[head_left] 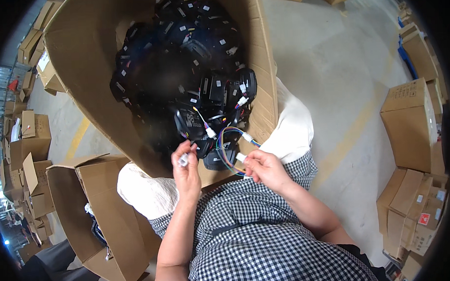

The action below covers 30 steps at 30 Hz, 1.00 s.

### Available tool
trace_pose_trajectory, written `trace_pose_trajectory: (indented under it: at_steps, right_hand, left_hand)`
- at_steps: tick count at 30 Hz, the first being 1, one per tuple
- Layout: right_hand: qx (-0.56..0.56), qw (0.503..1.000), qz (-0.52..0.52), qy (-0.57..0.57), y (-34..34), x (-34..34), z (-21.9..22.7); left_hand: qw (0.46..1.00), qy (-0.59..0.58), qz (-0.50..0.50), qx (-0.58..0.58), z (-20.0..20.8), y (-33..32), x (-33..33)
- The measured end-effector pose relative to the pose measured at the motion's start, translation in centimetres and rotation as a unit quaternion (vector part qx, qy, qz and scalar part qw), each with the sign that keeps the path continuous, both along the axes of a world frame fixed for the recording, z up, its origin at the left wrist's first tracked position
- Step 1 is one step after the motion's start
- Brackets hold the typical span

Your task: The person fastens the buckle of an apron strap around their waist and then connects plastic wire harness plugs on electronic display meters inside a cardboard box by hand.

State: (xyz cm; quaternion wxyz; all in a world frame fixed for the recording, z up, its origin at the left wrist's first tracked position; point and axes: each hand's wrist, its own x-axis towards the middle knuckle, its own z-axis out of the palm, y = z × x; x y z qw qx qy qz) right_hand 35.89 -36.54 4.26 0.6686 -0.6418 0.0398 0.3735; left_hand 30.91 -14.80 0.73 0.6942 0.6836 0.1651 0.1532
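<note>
My left hand [187,174] pinches a small white plug connector [183,161] at the near edge of a large cardboard box [78,61]. To its right, the fingers of my right hand [266,171] are closed on a white wire connector [241,157]. A looped bundle of coloured wires [220,145] runs beside that connector, with another white connector [247,136] on it. Black display units [214,91] with wire leads are heaped inside the box. One unit [188,121] shows its screen just beyond my left hand. Which unit each held connector belongs to is unclear.
A second open carton [96,214] stands at my left, with dark parts and wires inside. Stacked cartons [408,124] line the right side, and more boxes [31,135] stand far left. Someone's dark-clothed leg [61,265] shows at lower left. Concrete floor [326,52] lies between.
</note>
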Motion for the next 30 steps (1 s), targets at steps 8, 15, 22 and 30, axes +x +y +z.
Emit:
trace_pose_trajectory:
  at_steps: [8, 15, 22, 30]
  right_hand:
    - [-0.096, 0.976, 0.103, -0.165, 2.6, -1.4, -3.1]
    - [-0.159, 0.919, 0.195, -0.303, 5.4, -1.5, -0.8]
    - [-0.3, 0.793, 0.362, -0.388, 6.7, -0.6, 0.3]
    - [-0.253, 0.796, 0.528, -0.154, 7.7, 2.8, -1.1]
  left_hand:
    - [0.942, 0.14, -0.115, 0.281, -0.3, -0.7, -4.2]
    - [0.92, 0.13, -0.142, 0.341, -0.8, 0.2, -4.1]
    - [0.87, 0.131, -0.213, 0.425, -1.0, 0.2, -4.2]
    - [0.821, 0.116, -0.288, 0.479, -1.4, 0.3, -4.4]
